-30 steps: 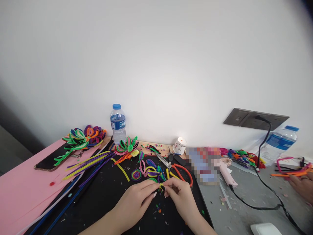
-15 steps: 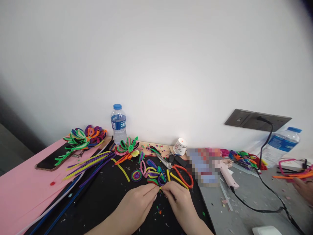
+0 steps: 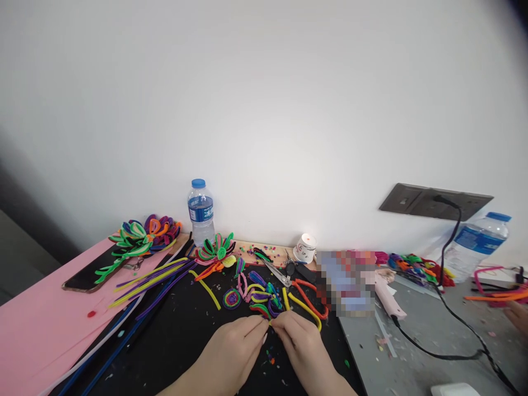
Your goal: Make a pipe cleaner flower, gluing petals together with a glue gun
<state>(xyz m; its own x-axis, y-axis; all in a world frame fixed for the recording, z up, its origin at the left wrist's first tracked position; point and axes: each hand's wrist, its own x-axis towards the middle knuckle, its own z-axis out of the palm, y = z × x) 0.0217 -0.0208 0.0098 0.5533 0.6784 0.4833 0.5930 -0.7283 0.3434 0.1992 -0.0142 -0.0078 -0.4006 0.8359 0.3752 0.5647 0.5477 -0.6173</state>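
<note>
My left hand (image 3: 237, 346) and my right hand (image 3: 301, 344) meet fingertip to fingertip over the black mat (image 3: 165, 346). Both pinch a short yellow pipe cleaner (image 3: 270, 323), of which only a bit shows between the fingers. Just beyond them lies a bundle of looped, many-coloured pipe cleaners (image 3: 259, 294). Left of it sits a coiled pipe cleaner disc (image 3: 231, 298). Orange-handled scissors (image 3: 311, 291) rest to the right, their blades pointing up and left, with a bent yellow pipe cleaner (image 3: 305, 309) beside them.
Pipe cleaner flowers (image 3: 220, 253), a water bottle (image 3: 201, 212) and a paper cup (image 3: 305, 248) stand along the wall. On the left, a phone (image 3: 88, 275) lies on pink sheet (image 3: 37, 313). A pink glue gun (image 3: 388, 300) trails its cable rightwards. Another person's hand (image 3: 517, 316) shows far right.
The whole view has shifted slightly. My hands stay pinched together at nearly the same spot. The other person's hand at far right has moved a little.
</note>
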